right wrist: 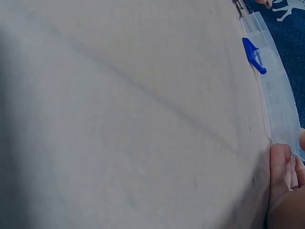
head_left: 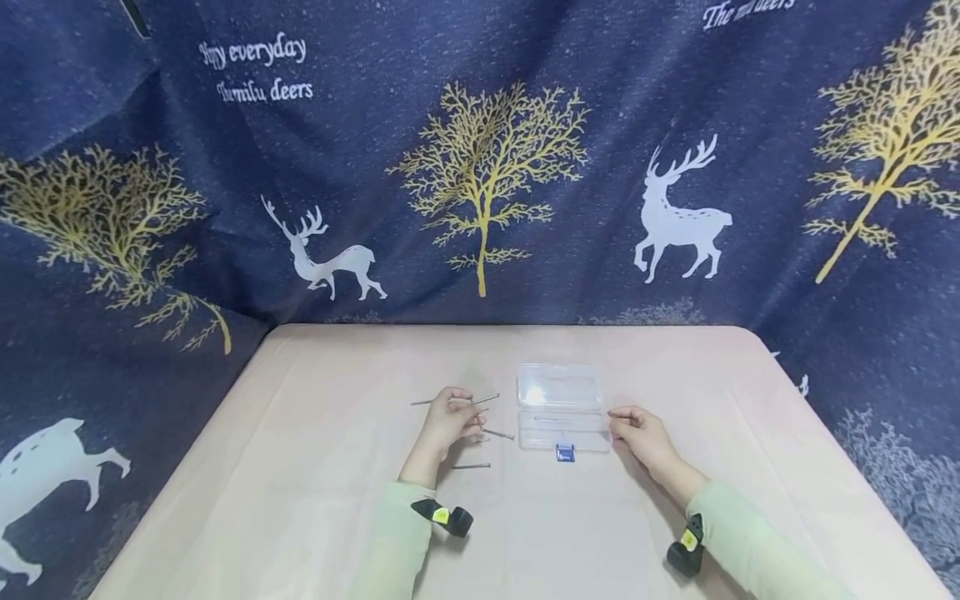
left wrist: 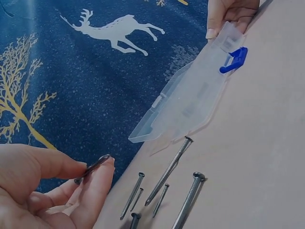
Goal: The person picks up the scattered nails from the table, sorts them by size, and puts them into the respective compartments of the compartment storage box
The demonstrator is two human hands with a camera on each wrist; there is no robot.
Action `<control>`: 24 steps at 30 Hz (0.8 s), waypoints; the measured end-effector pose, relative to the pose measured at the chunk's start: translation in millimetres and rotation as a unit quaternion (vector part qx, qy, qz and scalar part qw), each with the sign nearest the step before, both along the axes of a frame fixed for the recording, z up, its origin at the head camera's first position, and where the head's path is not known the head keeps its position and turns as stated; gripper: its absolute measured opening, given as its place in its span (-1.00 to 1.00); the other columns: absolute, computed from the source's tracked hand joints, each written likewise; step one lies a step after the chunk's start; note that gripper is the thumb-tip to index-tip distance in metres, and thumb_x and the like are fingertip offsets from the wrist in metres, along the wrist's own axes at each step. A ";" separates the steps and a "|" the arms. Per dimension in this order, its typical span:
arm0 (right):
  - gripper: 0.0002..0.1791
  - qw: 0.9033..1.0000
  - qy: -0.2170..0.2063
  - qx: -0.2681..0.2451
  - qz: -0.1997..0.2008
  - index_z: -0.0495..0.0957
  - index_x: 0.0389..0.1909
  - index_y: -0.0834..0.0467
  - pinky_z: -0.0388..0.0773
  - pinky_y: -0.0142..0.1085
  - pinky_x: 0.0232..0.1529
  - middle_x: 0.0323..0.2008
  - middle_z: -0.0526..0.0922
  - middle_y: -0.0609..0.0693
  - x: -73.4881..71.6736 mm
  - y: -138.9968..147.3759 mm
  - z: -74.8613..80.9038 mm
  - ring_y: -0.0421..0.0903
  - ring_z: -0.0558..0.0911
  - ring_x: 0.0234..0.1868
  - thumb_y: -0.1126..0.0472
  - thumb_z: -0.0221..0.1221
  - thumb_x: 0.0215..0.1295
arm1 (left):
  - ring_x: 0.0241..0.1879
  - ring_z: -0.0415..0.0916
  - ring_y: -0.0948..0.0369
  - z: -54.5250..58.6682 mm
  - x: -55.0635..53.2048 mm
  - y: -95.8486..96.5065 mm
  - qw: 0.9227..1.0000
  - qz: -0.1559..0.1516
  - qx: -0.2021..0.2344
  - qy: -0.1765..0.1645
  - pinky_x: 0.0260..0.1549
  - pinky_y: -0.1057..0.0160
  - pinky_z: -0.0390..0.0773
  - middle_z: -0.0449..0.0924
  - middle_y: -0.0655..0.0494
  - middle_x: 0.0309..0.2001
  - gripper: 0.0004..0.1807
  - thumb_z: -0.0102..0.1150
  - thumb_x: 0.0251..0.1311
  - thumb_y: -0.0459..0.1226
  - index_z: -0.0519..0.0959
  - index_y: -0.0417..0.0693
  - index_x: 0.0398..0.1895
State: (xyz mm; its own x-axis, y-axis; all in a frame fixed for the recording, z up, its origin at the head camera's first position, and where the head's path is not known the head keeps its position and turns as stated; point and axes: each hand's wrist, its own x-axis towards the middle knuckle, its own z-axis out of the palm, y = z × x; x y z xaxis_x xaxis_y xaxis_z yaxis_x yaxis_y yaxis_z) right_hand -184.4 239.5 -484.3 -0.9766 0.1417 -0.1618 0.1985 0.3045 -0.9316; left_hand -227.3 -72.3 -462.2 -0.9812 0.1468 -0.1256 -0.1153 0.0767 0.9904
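My left hand [head_left: 447, 421] is raised a little above the table, pinching a dark metal nail [left wrist: 93, 169] between thumb and fingers. Under and around it lie several loose nails [head_left: 472, 467] of different lengths, some partly hidden by the hand in the head view. To their right sits a clear plastic box [head_left: 534, 445] with its lid [head_left: 570, 385] folded back and a blue latch [head_left: 566, 453] at the front. Inside the box, a thin nail [head_left: 542, 418] appears to lie along the back. The box's right end is held by the thumb and fingers of my right hand [head_left: 640, 433].
A pale cloth covers the table [head_left: 300, 500]. Behind and beside it hangs a dark blue curtain [head_left: 420, 275] with deer and trees printed on it. Each sleeve carries a black wrist camera, the left one [head_left: 450, 517] close to the front nail.
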 end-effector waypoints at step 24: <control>-0.62 1.000 0.002 -0.011 -0.003 0.35 0.08 0.49 0.61 -0.52 -0.30 -0.13 0.60 0.26 0.0 -1.0 1.1 -0.30 0.55 -0.35 0.34 0.04 0.33 | -0.49 0.65 0.27 -4.0 6.0 12.9 0.997 0.025 0.057 -0.054 -0.29 0.23 0.70 0.54 -0.48 -0.10 -0.67 0.01 0.24 -0.48 0.29 -0.46 0.04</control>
